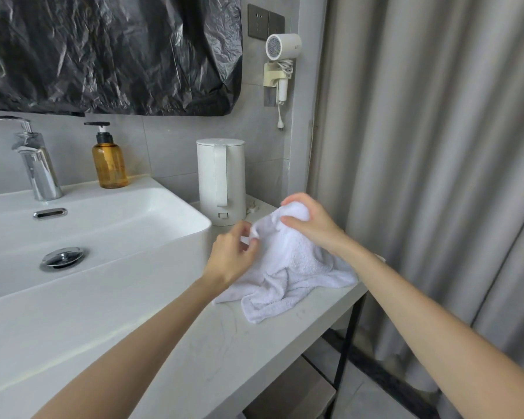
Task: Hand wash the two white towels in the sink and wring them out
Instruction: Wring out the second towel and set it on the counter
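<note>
The surface (224, 346) lies bare along its near edge, while the kettle (220, 179) blocks the far edge and the sink (118, 297) walls the left (its basin open); the towel (291, 267) covers the right edge.

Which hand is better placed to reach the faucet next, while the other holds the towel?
Probably the left. The left hand lies nearer the sink and only pinches an edge of the towel, while the right hand grips its bunched top, farther from the faucet.
</note>
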